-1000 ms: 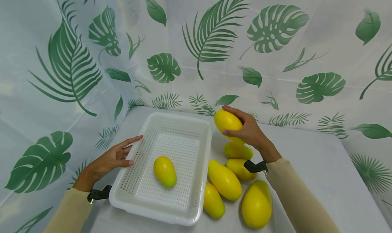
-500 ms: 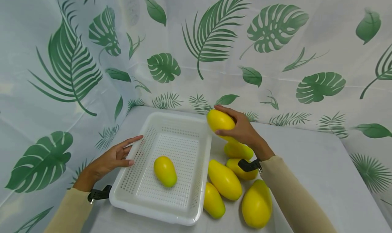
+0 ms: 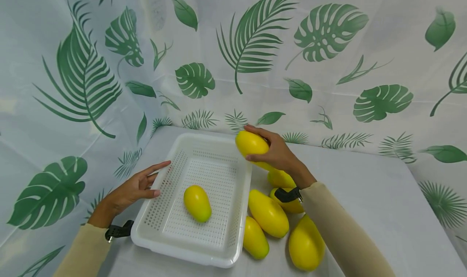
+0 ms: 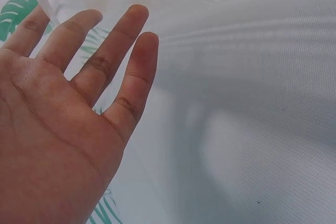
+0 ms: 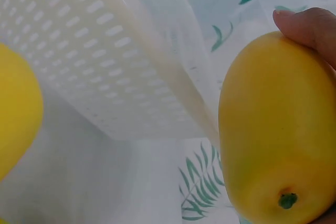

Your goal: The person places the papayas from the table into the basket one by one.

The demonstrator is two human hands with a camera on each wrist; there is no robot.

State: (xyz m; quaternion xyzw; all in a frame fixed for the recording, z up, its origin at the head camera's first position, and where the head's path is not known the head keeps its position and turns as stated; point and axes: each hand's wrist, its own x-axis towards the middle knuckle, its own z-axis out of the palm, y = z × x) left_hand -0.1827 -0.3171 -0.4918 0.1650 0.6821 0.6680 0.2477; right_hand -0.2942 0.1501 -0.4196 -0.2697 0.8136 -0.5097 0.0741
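Note:
A white perforated plastic basket stands on the table with one yellow mango lying in it. My left hand is at the basket's left side, its fingers extended and spread by the rim; in the left wrist view the palm shows bare, with the fingertips close under the rim. My right hand grips another yellow mango, thumb on one side and fingers on the other. That mango is raised at the basket's far right corner, overlapping the rim in the head view, its stem end facing the right wrist camera.
Several more mangoes lie right of the basket, among them a long one, a green-tipped one and a large one. My right forearm partly covers this group. Leaf-printed sheeting rises behind and at the left of the white tabletop.
My right hand has carried its mango leftward, from beyond the basket's right side to over its far right corner. The left hand and the basket stay put.

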